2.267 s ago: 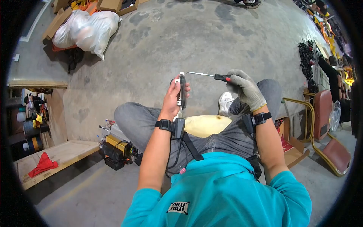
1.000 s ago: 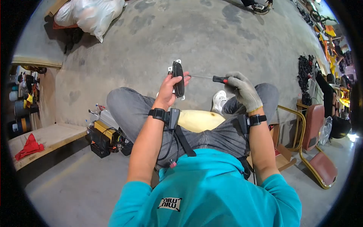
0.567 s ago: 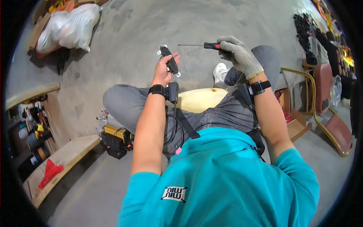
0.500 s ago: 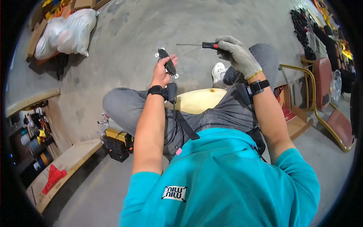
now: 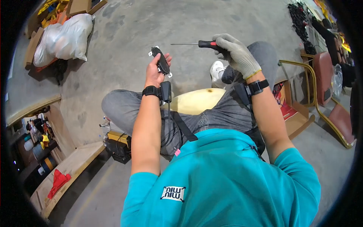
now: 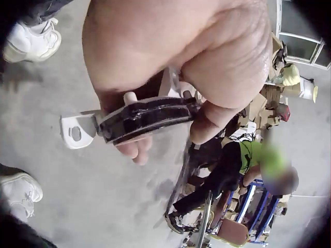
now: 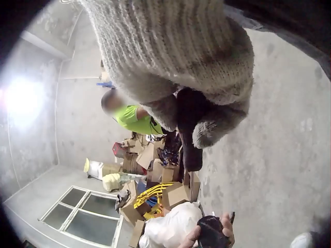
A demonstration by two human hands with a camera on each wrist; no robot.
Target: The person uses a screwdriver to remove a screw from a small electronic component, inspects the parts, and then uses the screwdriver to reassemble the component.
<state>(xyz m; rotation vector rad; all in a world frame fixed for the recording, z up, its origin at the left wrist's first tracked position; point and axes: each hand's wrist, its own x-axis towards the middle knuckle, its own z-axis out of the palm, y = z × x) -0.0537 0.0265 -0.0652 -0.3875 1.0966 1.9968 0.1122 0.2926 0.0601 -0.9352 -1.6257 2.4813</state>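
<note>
My bare left hand (image 5: 154, 71) grips a slim black oval part (image 5: 162, 63) with light metal tabs at its ends. The left wrist view shows this part edge-on, held between thumb and fingers, with a slotted tab (image 6: 77, 132) jutting out at one end. In a knitted grey glove, my right hand (image 5: 239, 56) holds a screwdriver (image 5: 207, 44) by its black and red handle. Its thin shaft points left, the tip a short way up and right of the part. In the right wrist view the handle (image 7: 191, 134) sticks out between gloved fingers; the shaft is hidden there.
A pale yellow cushion-like piece (image 5: 198, 100) lies between my legs. Left are a low wooden bench (image 5: 81, 153) with a red cloth (image 5: 58, 182) and a yellow-black device (image 5: 118, 143). Right are an open carton (image 5: 298, 119) and a chair (image 5: 323, 79). A person (image 6: 253, 160) sits farther off.
The black part has turned from edge-on to show its broad face. Both hands have moved away from my body, and the screwdriver tip has drawn off from beside the part.
</note>
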